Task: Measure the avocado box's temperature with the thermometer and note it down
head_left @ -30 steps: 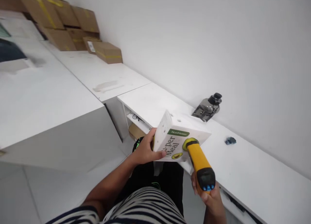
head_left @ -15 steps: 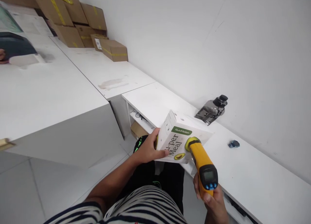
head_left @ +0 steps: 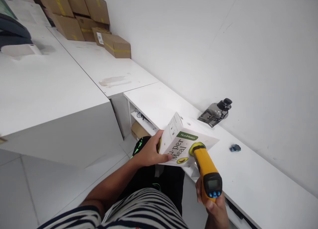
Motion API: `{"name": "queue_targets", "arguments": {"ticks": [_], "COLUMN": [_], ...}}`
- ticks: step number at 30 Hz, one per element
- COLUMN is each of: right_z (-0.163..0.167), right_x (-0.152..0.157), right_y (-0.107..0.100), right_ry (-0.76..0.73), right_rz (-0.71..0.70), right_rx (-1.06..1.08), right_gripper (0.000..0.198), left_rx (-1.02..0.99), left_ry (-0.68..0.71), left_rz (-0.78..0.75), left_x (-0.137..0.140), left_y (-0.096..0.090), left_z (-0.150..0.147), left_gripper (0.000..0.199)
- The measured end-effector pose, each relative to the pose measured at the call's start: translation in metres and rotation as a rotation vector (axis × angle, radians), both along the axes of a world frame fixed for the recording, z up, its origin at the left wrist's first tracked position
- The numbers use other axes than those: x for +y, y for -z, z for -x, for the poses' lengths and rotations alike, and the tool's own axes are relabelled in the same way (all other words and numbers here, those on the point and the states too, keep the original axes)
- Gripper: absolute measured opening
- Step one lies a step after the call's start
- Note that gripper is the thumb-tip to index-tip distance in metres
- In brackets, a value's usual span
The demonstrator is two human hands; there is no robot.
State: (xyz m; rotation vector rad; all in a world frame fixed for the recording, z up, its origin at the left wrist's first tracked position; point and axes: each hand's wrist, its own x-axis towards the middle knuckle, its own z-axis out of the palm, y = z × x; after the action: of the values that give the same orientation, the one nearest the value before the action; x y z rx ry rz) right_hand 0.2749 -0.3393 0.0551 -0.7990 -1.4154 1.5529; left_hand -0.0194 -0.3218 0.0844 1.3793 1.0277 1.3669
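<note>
The right hand wraps a yellow handheld device, its nose perhaps touching the white box that the left hand pinches beside the white surface; beyond are a grey bottle and, farther, cardboard boxes.

Grey bottle and small blue item on a white bench, cardboard boxes on a white table

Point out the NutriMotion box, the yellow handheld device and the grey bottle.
NutriMotion box point(head_left: 186, 144): head view, printed front face.
Yellow handheld device point(head_left: 206, 163): head view, yellow barrel.
Grey bottle point(head_left: 214, 113): head view, middle of body.
</note>
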Motion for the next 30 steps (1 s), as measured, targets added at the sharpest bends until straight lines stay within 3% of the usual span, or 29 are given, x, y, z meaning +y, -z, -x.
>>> {"name": "queue_targets", "arguments": {"ticks": [12,16,20,23,26,30], "right_z": [0.005,0.013,0.031,0.035,0.013,-0.032], "right_x": [0.001,0.002,0.005,0.021,0.044,0.071], "right_y": [-0.004,0.004,0.018,0.027,0.032,0.042], "right_ry": [0.016,0.068,0.338,0.605,0.805,0.964], "right_rz": [0.043,0.074,0.12,0.106,0.057,-0.062], "right_rx": [0.005,0.004,-0.03,-0.144,-0.303,-0.902], "right_gripper": [0.052,0.054,0.076,0.079,0.075,0.066], "left_rx": [0.014,0.039,0.022,0.097,0.285,0.508], "left_ry": [-0.001,-0.083,-0.264,-0.488,-0.618,-0.6], "left_rz": [0.015,0.054,0.124,0.127,0.101,0.074], "left_x": [0.0,0.002,0.021,0.058,0.103,0.149], "left_y": [-0.004,0.001,0.026,0.047,0.055,0.056], "left_z": [-0.001,-0.001,0.002,0.012,0.022,0.023], "left_gripper": [0.075,0.071,0.065,0.062,0.062,0.065]}}
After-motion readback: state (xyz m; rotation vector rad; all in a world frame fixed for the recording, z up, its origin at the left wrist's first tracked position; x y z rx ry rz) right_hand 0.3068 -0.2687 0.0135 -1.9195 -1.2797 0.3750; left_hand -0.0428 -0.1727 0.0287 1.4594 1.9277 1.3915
